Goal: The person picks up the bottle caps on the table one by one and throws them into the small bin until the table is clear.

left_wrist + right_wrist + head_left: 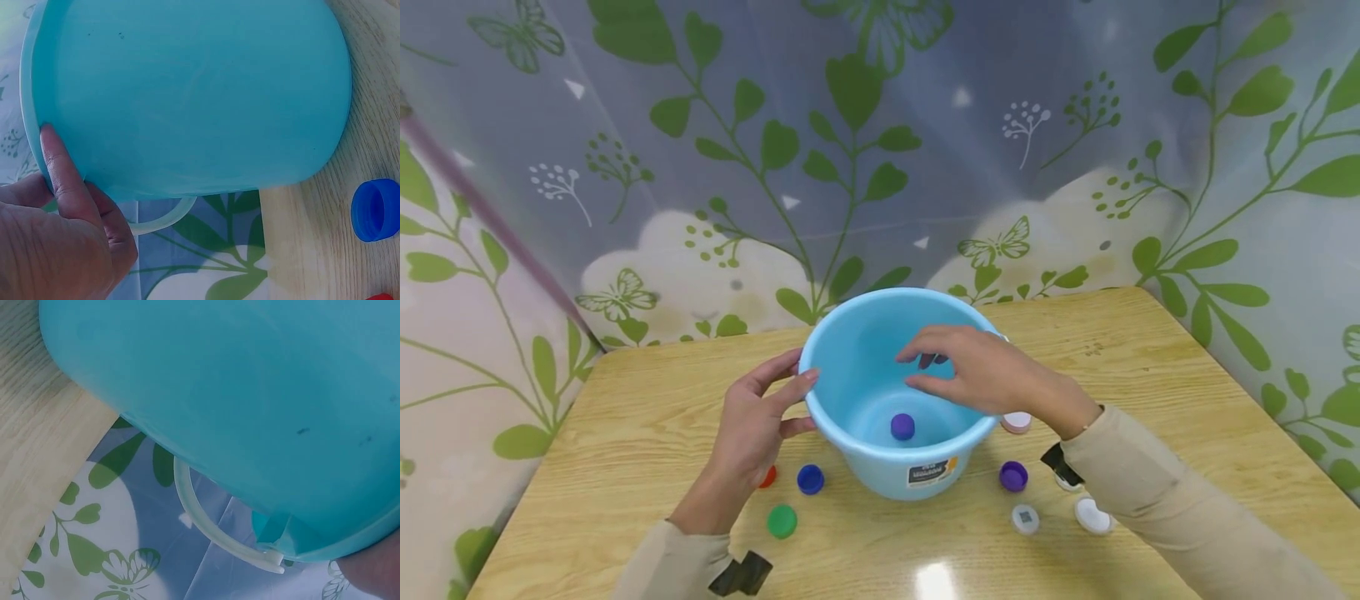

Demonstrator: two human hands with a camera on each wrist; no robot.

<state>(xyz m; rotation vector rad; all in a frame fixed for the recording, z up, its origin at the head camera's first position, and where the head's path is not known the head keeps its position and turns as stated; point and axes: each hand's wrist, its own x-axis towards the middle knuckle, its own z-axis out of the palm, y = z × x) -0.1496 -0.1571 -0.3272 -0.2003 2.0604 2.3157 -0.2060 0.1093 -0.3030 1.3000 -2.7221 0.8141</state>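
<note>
A light blue plastic bucket (898, 483) stands on the wooden table, its mouth tilted toward the head camera. My left hand (760, 417) grips its left rim, the thumb over the edge and the fingers along the outside. Inside, on the bottom, lies a purple bottle cap (902, 427). Over the right part of the bucket's mouth hovers my right hand (973, 367), its fingers loosely bent with nothing between them. The right wrist view shows mostly the bucket's outer wall (219, 381) and its pale handle (209, 525).
Left of the bucket lie a blue cap (810, 479), a green cap (782, 521) and a red cap (767, 477) partly behind my left hand. To the right are another purple cap (1013, 477) and several whitish caps, one (1093, 516) near my right sleeve. A patterned curtain (760, 125) hangs behind the table.
</note>
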